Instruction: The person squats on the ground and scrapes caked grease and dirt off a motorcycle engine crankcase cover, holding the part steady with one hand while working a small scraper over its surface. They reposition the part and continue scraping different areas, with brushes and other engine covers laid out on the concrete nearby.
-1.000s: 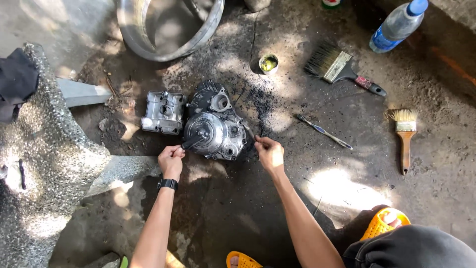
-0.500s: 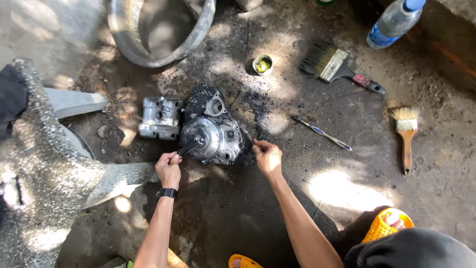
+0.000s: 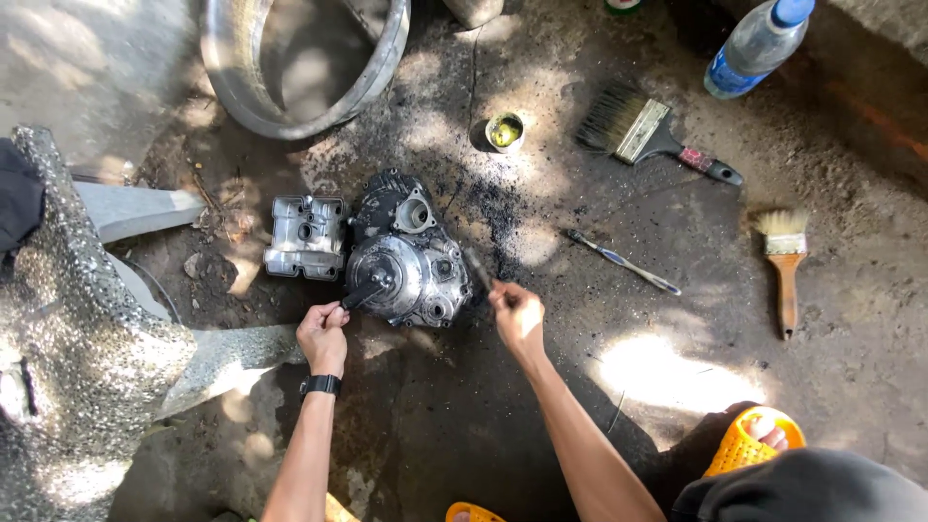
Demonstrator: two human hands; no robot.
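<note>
Head view: engine case (image 3: pixel 406 256) is lying on oily ground (image 3: pixel 599 329), centre. Left hand (image 3: pixel 324 333), arm extended, is gripping the black shaft (image 3: pixel 365 290) protruding from it. Right hand (image 3: pixel 517 314) is pinching a small brush (image 3: pixel 480 269) against its right edge.

I see both forearms bare, no sleeves. On my left wrist there's a black wristband with a small square watch face (image 3: pixel 320 385). Down at the bottom, an orange perforated rubber slipper (image 3: pixel 742 445) on one foot, another orange slipper's toe (image 3: pixel 471 511) peeking, and dark grey trouser cloth (image 3: pixel 807 488) over the knee.
</note>
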